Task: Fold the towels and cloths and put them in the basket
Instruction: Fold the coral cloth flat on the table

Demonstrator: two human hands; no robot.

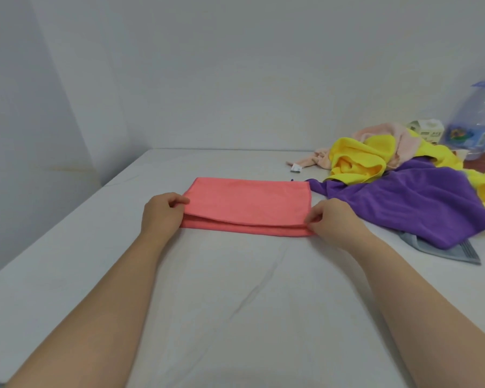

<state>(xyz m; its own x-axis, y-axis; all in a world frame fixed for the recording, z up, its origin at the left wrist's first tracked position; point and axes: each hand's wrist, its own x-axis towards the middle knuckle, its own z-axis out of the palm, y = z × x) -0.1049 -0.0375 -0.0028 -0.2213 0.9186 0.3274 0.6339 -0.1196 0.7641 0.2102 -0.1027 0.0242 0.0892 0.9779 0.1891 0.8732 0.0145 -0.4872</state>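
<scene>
1. Coral-pink rectangular microfibre cloth (247,203) lies flat midway across the white worktop (235,303), nearer its far edge. It is doubled over once, its top layer stopping just short of the near hem.
2. The left hand (163,212) grips the cloth's left end with its fingers (179,201) curled over it. The right hand (333,219) pinches the near right corner.
3. One fold looks done; another probably remains.
4. Unfolded towards the far right corner are a crumpled yellow cloth (356,161), a spread purple cloth (403,203), a pale pink towel (403,141) and a grey cloth (465,252) under the purple one.
5. No basket is in view, so nothing shows as put away.
</scene>
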